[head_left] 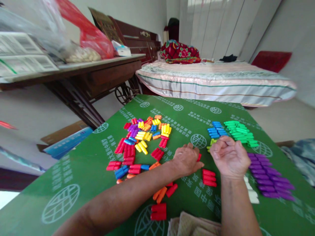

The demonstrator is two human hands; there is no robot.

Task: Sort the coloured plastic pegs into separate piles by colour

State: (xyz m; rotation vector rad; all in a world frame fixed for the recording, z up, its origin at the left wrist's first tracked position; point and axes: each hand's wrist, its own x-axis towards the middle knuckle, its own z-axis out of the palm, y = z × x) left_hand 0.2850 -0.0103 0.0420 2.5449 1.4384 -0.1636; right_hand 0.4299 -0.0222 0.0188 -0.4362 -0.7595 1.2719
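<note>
My left hand [188, 159] reaches across the table, back upward. Its fingers are bent down around a small red plastic piece [199, 157], which shows between fingers and thumb; the fingertips are partly hidden. To its right, my right hand [230, 157] is raised with the palm turned up and fingers curled in; nothing shows in the palm. Yellow pieces [212, 143] lie just behind its fingers. A row of red pieces [209, 178] lies between my two wrists. Left of my left hand spreads a mixed heap of tubular pieces, among them yellow ones [144, 136] and red ones [129, 152].
Grouped at the right are blue pieces [216, 130], green pieces [241, 132], purple pieces [269, 175] and white pieces [251, 191]. A beige cloth [192, 226] lies at the green table's [98, 183] near edge. Beyond stand a bed [216, 78] and a sewing-machine table [103, 67].
</note>
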